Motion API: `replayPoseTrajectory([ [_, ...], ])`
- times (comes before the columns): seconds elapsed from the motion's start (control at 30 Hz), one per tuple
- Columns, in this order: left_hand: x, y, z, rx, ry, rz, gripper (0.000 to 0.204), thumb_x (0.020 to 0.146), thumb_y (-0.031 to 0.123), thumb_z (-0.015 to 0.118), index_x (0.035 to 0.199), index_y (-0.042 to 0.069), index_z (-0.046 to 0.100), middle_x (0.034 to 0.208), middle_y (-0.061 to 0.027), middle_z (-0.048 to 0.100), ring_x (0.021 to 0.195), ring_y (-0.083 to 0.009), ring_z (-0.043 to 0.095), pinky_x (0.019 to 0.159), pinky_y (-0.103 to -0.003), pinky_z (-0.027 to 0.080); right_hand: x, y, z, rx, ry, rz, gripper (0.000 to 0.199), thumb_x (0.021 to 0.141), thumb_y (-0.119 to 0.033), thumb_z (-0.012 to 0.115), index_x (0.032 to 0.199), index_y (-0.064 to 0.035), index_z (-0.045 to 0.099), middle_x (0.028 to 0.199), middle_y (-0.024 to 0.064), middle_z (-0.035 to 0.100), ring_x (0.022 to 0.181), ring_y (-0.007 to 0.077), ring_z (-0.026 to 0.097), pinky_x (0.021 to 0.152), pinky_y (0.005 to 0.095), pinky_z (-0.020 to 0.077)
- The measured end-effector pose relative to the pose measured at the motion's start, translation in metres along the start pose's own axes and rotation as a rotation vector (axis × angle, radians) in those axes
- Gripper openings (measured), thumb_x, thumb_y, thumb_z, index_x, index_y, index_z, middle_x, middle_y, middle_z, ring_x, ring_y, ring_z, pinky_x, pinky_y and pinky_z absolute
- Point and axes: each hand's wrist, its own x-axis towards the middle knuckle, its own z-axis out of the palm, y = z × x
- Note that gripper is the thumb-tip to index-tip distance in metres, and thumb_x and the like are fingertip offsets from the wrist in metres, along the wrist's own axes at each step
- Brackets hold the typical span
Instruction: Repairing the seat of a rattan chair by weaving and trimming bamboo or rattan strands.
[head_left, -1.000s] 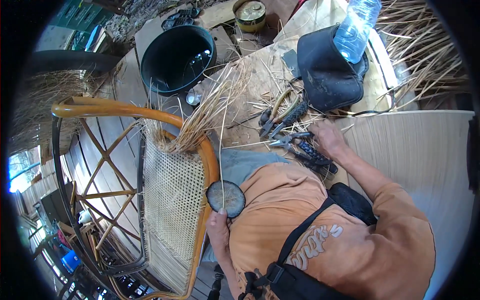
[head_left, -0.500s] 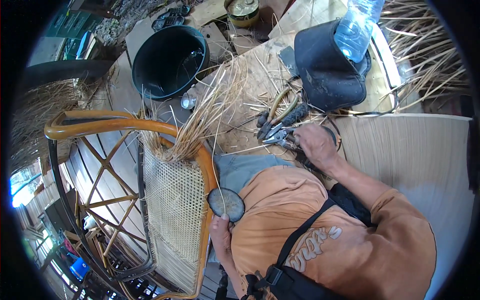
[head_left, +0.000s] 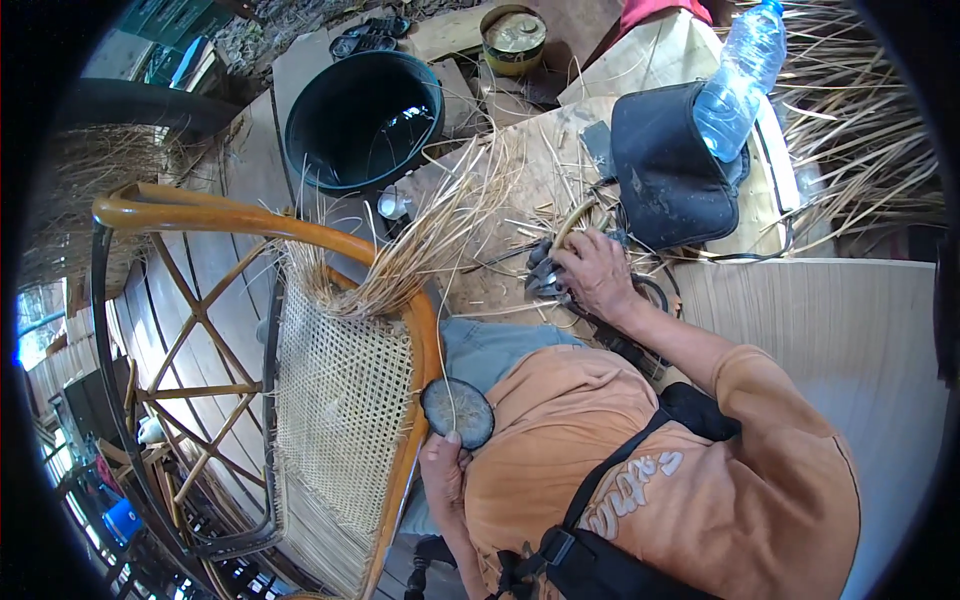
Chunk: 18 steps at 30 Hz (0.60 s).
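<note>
A thin cane strand (head_left: 440, 300) runs down from the loose bundle across a round, dark-rimmed disc (head_left: 470, 415). At the disc's lower edge my left hand (head_left: 443, 470) pinches the strand, its thumb on top; whether it also grips the disc is unclear. Beside it stands a curved rattan chair frame (head_left: 428, 345) with a woven cane panel (head_left: 345, 390). Over the tools on the board, my right hand (head_left: 597, 275) has its fingers curled at the yellowish handles of a pair of pliers (head_left: 568, 228). Metal jaws (head_left: 545, 282) show under that hand; the rest is covered.
Loose cane ends (head_left: 455, 240) fan out from the panel's top. Beyond are a dark bucket (head_left: 365, 125), a round tin (head_left: 513, 40) and a small white cup (head_left: 392, 206). A black bag (head_left: 665, 180) and a clear plastic bottle (head_left: 738, 90) stand beyond my right hand.
My right hand has moved slightly left and away from me, from the dark-handled pliers to the yellowish handles. The left hand keeps its pinch on the strand; the whole view has shifted slightly.
</note>
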Motion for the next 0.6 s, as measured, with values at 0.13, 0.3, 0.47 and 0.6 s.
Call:
replayPoseTrajectory([
  [0.13,0.002,-0.003,-0.001,-0.034,-0.004,-0.004,0.025,0.085,0.022,0.063,0.069,0.012,0.046,0.06,0.0064,0.039,0.049,-0.003,0.033,0.045,-0.018,0.028,0.007,0.0,0.009,-0.003,0.047,0.057,0.044,0.067,-0.015,0.072,0.108,-0.0168,0.057,0.11,0.0029,0.05,0.11,0.0253,0.044,0.087,0.0407,0.0357],
  [0.3,0.001,-0.004,-0.001,-0.081,-0.034,0.012,0.018,0.085,0.021,0.063,0.075,0.009,0.053,0.061,0.0066,0.042,0.049,-0.0022,0.033,0.045,-0.017,0.027,0.026,0.008,0.003,0.033,0.085,0.142,0.033,0.07,-0.017,0.069,0.102,-0.0143,0.058,0.099,0.0063,0.054,0.102,0.0258,0.048,0.084,0.0408,0.0378],
  [0.47,0.003,-0.01,-0.006,-0.133,-0.064,0.007,0.016,0.084,0.02,0.063,0.087,0.004,0.06,0.062,0.0063,0.046,0.049,-0.0013,0.035,0.045,-0.017,0.027,0.017,0.013,-0.011,0.129,0.109,0.084,0.043,0.07,-0.019,0.071,0.108,-0.0092,0.054,0.11,0.0095,0.052,0.113,0.0302,0.043,0.092,0.0446,0.0359],
  [0.6,0.005,-0.015,-0.01,-0.142,-0.062,0.014,0.016,0.084,0.02,0.063,0.086,0.004,0.059,0.062,0.0066,0.045,0.048,-0.0011,0.035,0.045,-0.017,0.027,-0.015,-0.017,0.01,-0.073,-0.089,-0.009,0.07,0.062,-0.024,0.077,0.122,-0.012,0.043,0.132,0.011,0.037,0.127,0.036,0.03,0.1,0.0495,0.0285],
])
